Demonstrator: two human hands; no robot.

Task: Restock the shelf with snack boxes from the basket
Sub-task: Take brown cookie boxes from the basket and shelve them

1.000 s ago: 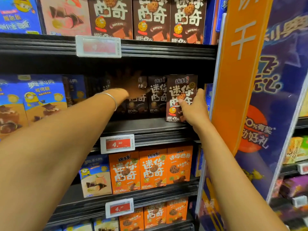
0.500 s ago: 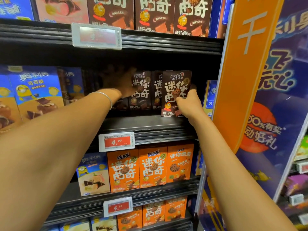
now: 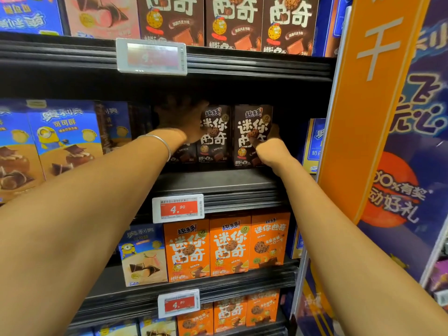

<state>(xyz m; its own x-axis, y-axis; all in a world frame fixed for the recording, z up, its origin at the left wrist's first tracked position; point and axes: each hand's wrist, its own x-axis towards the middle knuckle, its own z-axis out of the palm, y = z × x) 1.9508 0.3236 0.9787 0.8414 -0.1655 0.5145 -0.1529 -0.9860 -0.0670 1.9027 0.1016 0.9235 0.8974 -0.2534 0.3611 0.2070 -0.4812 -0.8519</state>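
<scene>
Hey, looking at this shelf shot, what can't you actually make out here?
Head view, the only one:
- Basket: outside the frame.
- Left hand: deep in shelf shadow, so it is unclear whether it grips or only presses.
- Right hand on the brown box: the box hides the fingers behind it.
- Upper price tag: washed out by glare, price unreadable.
- Stock behind the front row: hidden by darkness.

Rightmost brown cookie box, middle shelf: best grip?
Grip the rightmost brown box at its lower right edge, coming from the front-right: it stands upright, a neighbouring box crowds its left, its right side is open. The right hand holds it there.
</scene>
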